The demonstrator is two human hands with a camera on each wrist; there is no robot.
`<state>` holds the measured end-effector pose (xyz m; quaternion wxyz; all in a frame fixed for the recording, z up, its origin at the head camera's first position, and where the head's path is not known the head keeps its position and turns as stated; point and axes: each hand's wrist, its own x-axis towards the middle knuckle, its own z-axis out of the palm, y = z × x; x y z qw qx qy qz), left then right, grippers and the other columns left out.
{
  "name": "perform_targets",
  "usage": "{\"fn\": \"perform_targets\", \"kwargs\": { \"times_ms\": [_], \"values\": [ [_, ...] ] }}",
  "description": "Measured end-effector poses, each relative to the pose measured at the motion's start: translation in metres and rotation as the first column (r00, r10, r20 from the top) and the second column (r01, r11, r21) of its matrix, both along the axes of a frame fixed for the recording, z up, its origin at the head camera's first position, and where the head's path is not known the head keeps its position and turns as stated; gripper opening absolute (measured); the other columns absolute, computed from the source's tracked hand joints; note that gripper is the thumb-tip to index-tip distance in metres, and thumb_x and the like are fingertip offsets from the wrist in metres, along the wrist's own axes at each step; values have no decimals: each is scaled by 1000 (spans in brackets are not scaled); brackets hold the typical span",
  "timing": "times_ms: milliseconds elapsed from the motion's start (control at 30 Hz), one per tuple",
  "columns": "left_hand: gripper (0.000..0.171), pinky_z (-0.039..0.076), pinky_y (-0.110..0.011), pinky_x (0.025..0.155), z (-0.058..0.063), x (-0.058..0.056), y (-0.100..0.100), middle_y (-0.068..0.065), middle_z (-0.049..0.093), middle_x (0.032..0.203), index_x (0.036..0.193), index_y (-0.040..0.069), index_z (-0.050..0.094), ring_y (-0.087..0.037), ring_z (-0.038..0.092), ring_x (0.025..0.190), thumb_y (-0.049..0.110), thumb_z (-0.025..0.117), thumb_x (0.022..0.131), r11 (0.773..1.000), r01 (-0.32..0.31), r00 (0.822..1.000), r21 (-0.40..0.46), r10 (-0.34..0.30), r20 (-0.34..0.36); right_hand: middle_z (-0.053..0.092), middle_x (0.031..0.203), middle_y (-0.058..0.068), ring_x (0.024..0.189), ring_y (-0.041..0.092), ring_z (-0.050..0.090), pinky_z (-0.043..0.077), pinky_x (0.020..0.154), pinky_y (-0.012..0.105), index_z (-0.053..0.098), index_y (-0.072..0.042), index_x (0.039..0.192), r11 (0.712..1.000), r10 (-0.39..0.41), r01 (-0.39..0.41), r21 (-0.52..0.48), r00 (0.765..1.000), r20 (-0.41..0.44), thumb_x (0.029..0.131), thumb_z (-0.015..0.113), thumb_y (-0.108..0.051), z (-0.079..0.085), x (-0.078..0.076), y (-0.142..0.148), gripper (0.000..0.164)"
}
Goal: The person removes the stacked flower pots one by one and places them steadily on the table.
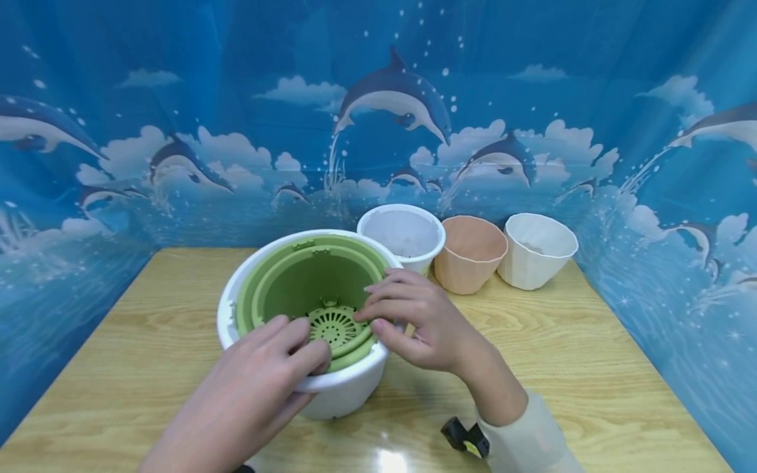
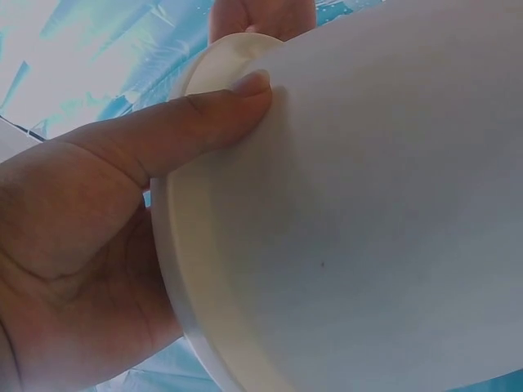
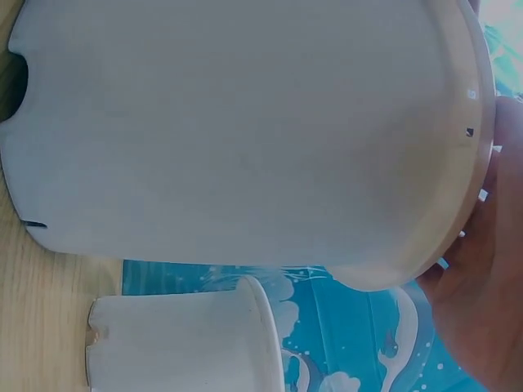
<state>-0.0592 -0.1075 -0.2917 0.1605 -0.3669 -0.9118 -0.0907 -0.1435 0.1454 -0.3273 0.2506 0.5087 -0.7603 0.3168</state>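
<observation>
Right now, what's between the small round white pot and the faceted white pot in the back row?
The peach faceted pot; the head view shows it between the round white pot and faceted white pot.

Before a dolphin-print curtain (image 1: 390, 98), a peach faceted planter (image 1: 464, 272) stands between a smaller white pot (image 1: 402, 233) and a white faceted planter (image 1: 526, 269).

Room left of bucket (image 1: 349, 393); three pots (image 1: 464, 272) block rear right
</observation>
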Motion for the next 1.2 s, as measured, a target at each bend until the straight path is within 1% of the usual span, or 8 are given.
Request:
{"fn": "perform_targets", "kwargs": {
  "times_ms": [233,300,433,667,733,800,933,1200],
  "values": [
    [30,45,-27,71,0,-2,-1,17,49,90,91,30,60,-6,41,80,27,86,77,1000,3,1000,4,-3,8,72,94,-11,94,14,57,44,89,35,77,-22,91,998,-52,53,20,998,-31,90,56,-21,3,3,-1,21],
    [30,45,-27,70,-1,-3,-1,17,48,90,90,31,60,-6,40,79,26,86,77,1000,10,1000,11,-11,8,72,92,-11,92,13,56,43,88,34,77,-23,90,998,-64,65,26,997,-37,89,56,-22,4,4,-2,21],
    [32,44,-27,70,-2,-6,-2,17,47,89,88,30,59,-6,40,80,24,87,75,999,29,1000,34,-29,-1,69,87,-12,89,13,53,41,89,36,77,-24,87,995,-85,87,42,995,-45,87,56,-22,6,7,-2,21],
    [33,43,-27,70,-6,-13,-3,16,46,88,85,28,59,-7,40,80,19,89,73,994,74,995,79,-69,-67,62,77,-11,83,13,51,43,100,42,76,-24,82,988,-132,138,76,988,-78,84,56,-22,8,12,-3,20],
    [34,44,-27,69,-7,-16,-4,16,46,88,85,28,59,-7,41,80,19,89,73,992,83,995,89,-77,-69,60,76,-11,80,12,51,45,93,38,75,-24,80,986,-136,143,82,987,-86,84,56,-21,9,13,-3,19],
    [34,45,-27,69,-8,-18,-5,16,46,89,86,29,59,-7,42,81,19,89,72,991,91,995,101,-86,-60,59,75,-12,76,10,49,46,82,31,74,-24,79,985,-143,151,89,986,-86,84,57,-21,10,15,-3,18],
    [34,46,-28,70,-10,-23,-6,17,46,89,86,29,60,-5,44,84,19,89,73,985,111,993,130,-105,-52,57,74,-14,70,7,44,37,64,22,73,-24,77,979,-163,171,114,984,-77,83,58,-21,11,18,-2,16],
    [34,48,-31,74,-15,-30,-7,17,52,93,86,29,61,-6,47,88,18,89,70,977,123,991,173,-114,-64,51,70,-14,65,6,40,33,59,19,68,-24,74,973,-178,189,135,980,-93,81,58,-20,14,22,-2,14]
  ]
}}
